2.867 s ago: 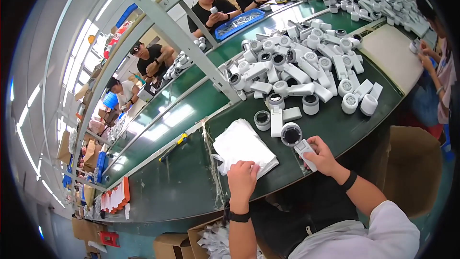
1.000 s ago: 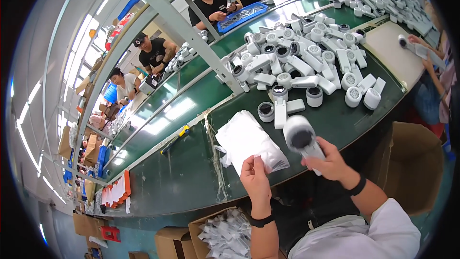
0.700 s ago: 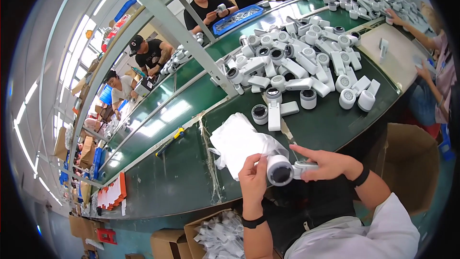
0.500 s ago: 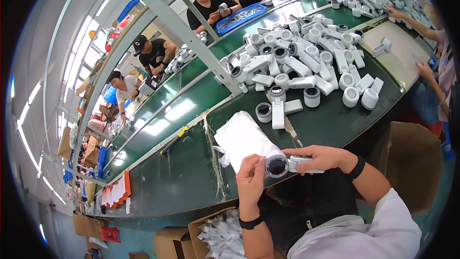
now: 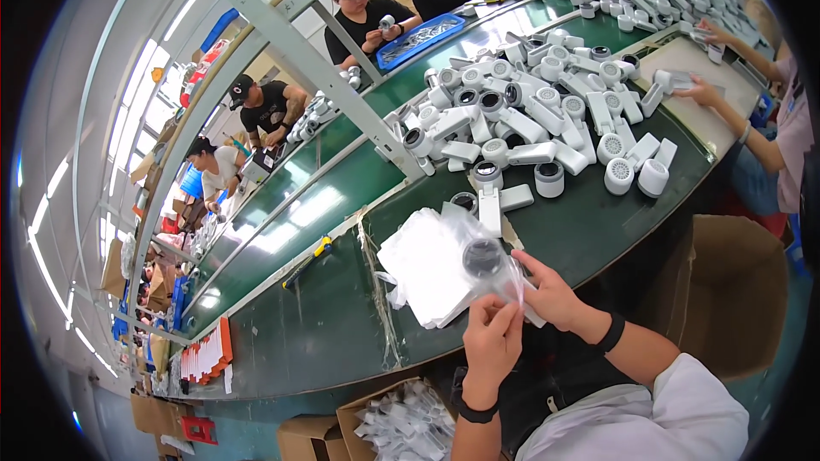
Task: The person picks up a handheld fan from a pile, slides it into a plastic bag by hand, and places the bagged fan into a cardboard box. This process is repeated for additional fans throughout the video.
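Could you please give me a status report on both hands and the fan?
Left hand pinching clear plastic bag; right hand gripping white handheld fan. Fan head inside bag. Nothing visibly blocking either hand.

No wording or number can be read with certainty. Small dark marks stand on the pale metal post [image 5: 248,2] near its upper end, too small to make out. A co-worker's black cap [image 5: 240,87] bears a small pale emblem on its front, its form unclear, and any print on that person's black shirt [image 5: 270,107] is too blurred to tell. On the bagged white device [image 5: 483,258], no lettering can be made out.
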Motion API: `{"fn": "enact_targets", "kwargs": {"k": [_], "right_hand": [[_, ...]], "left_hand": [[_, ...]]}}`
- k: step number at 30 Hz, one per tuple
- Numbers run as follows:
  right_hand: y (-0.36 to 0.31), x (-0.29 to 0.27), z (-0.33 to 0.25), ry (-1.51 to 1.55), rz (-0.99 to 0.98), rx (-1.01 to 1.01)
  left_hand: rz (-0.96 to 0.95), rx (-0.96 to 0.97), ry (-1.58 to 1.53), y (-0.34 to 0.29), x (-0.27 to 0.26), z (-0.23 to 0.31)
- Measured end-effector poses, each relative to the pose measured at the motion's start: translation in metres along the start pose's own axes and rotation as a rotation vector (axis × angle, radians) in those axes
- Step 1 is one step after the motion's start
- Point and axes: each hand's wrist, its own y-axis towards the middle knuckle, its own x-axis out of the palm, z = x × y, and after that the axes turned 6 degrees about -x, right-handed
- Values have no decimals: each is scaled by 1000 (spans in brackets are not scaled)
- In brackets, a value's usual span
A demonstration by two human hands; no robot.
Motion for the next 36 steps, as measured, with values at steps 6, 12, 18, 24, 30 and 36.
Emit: {"fn": "enact_targets", "kwargs": {"k": [6, 12, 18, 24, 30, 36], "right_hand": [[11, -3, 18, 13, 170, -242], [12, 3, 22, 18, 90, -373], [3, 25, 18, 68, 79, -384], [-3, 41, 20, -680, 365, -716], [6, 29, 17, -427, 358, -763], [1, 19, 19, -467, 118, -850]], "left_hand": [[-189, -101, -229, -10, 2, -6], [-20, -547, -865, -22, -11, -28], [276, -618, -952, -14, 8, -36], [-137, -773, -1175, -31, 13, -43], [-80, -678, -1432, -23, -17, -40], [14, -590, -1402, -23, -32, -43]]}}
